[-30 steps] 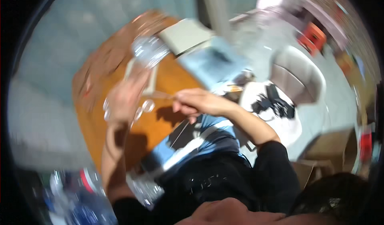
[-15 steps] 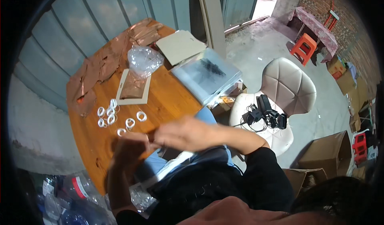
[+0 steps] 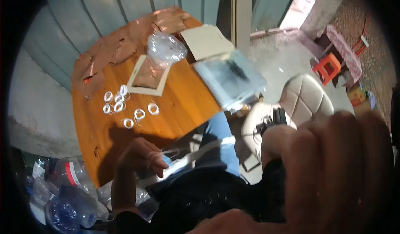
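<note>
My left hand (image 3: 141, 155) rests at the near edge of the round wooden table (image 3: 183, 109), above my lap. Its fingers are curled around a thin clear plastic strip (image 3: 171, 152). My right hand (image 3: 341, 171) is raised very close to the camera, large and blurred, filling the lower right. Its fingers lie side by side, and I cannot see whether it holds anything. Several small white rings (image 3: 121, 105) lie loose on the table, beyond my left hand.
A clear plastic bag (image 3: 166, 48) sits by a cardboard frame (image 3: 148, 75). Beige card (image 3: 206, 40) and a plastic-wrapped stack (image 3: 229, 80) lie at the table's right. A beige chair (image 3: 306, 98), red stool (image 3: 327, 67) and plastic bottles (image 3: 62, 192) stand around.
My left hand came back from the tabletop to the near edge. My right hand left the table and rose up close to the camera.
</note>
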`<state>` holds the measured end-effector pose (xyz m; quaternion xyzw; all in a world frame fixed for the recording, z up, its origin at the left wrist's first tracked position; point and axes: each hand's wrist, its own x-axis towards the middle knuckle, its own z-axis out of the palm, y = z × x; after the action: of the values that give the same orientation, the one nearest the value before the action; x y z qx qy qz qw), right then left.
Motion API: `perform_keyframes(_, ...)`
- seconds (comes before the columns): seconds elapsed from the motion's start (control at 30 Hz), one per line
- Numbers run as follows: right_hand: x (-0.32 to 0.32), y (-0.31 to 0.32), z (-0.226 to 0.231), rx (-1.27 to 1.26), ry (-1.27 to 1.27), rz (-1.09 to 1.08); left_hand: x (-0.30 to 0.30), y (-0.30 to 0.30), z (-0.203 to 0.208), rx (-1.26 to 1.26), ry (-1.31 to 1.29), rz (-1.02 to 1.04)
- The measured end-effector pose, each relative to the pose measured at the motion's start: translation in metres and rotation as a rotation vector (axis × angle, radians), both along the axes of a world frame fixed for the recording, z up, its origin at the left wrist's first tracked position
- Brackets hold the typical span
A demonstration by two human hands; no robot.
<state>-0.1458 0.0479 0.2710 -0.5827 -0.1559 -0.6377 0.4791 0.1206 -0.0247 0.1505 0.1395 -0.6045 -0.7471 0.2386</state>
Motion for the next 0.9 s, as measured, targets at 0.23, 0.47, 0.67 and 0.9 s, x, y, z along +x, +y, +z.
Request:
perform_keyframes(0.23, -0.063, 0.101, -0.017, -0.065, 0.013, 0.272, -0.011, 0.001, 0.016, -0.018, -0.127, -0.048)
perform_keyframes(0.47, -0.017, 0.051, -0.001, -0.143, 0.099, 0.513, -0.010, 0.003, -0.003, 0.087, -0.026, -0.028)
perform_keyframes(0.67, -0.046, 0.033, 0.023, -0.064, 0.126, 0.677, -0.016, 0.001, 0.012, 0.007, -0.165, -0.029)
perform_keyframes(0.9, -0.046, 0.036, 0.032, 0.019, 0.091, 0.943, -0.030, -0.001, 0.013, 0.110, -0.188, 0.056)
